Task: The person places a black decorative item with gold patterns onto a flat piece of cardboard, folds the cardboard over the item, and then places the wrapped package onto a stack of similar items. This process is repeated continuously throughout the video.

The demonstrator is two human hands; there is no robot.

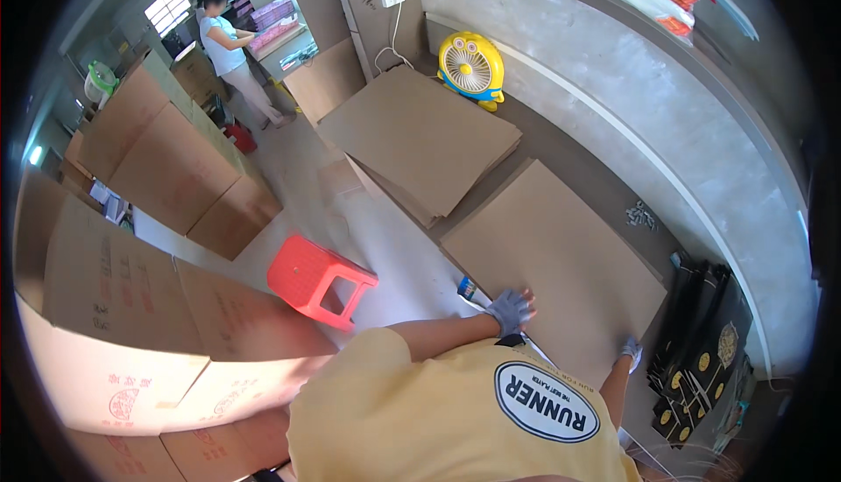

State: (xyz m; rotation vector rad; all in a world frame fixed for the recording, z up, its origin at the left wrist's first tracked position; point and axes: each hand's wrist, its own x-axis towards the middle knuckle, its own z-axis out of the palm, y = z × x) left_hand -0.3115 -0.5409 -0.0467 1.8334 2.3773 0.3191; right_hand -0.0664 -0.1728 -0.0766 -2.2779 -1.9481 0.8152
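Observation:
A stack of flat brown cardboard sheets lies on the table in front of me. My left hand, in a grey fingerless glove, rests on the near left part of the top sheet, its fingers stretched out. At the sheet's near right edge is my right hand, also gloved; its fingers are small in view, and their grip cannot be made out. A small blue-labelled item sits by the table's left edge, close to my left hand. Farther off lies a second stack of cardboard sheets, slightly fanned.
A yellow cartoon fan stands against the wall. Black folded bags with gold prints lie at the right, below a small metal pile. A red stool and large cartons are at the left. Another person stands far back.

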